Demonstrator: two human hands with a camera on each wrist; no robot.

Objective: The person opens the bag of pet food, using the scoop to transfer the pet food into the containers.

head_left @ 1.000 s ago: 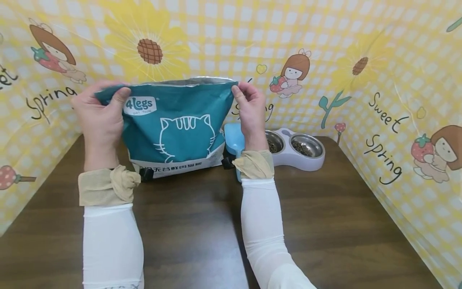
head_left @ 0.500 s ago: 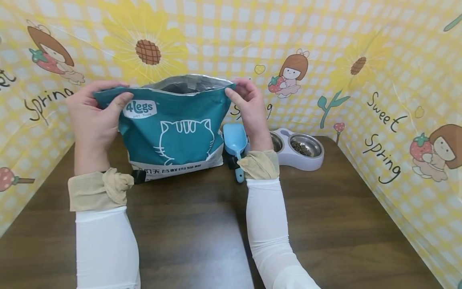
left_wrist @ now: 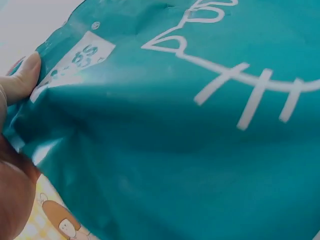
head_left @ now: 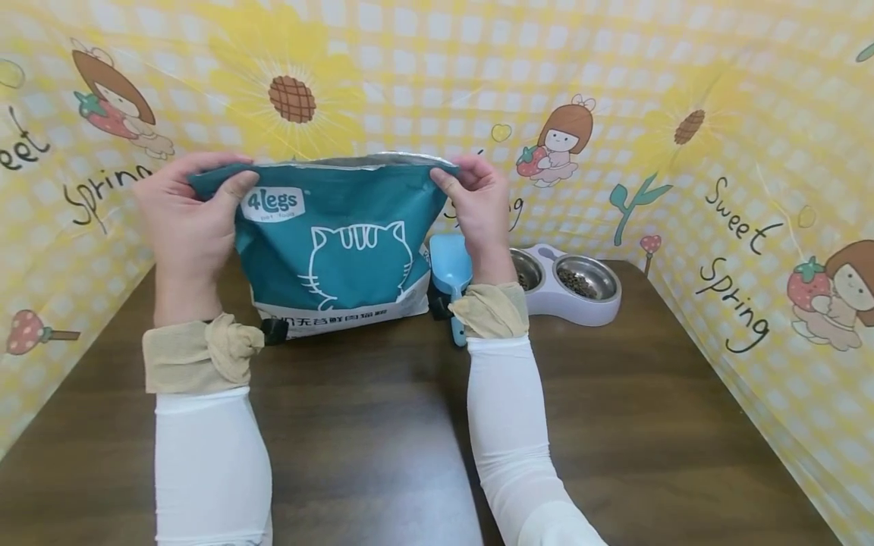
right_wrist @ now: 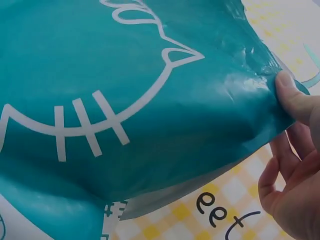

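Note:
A teal pet food bag (head_left: 355,258) with a white cat outline stands at the back of the wooden table, left of the middle. My left hand (head_left: 187,220) pinches its upper left corner, thumb in front and fingers behind. At the upper right corner, my right hand (head_left: 481,212) holds the edge between thumb and fingers. The silvery inside of the bag shows as a thin strip along the top; its contents are hidden. Both wrist views are filled by the bag's front, with the left thumb (left_wrist: 30,70) and right thumb (right_wrist: 290,90) pressed on it.
A light blue scoop (head_left: 451,262) stands right of the bag, partly behind my right wrist. Beyond it is a white double bowl stand (head_left: 580,309) with brown kibble (head_left: 576,284) in its steel bowls. Yellow checked cloth (head_left: 423,76) walls in the dark wooden table (head_left: 369,425).
Half a second ago the bag's mouth gaped wider, showing more silver lining; now its front and back edges lie closer together. Both hands keep their hold on the corners.

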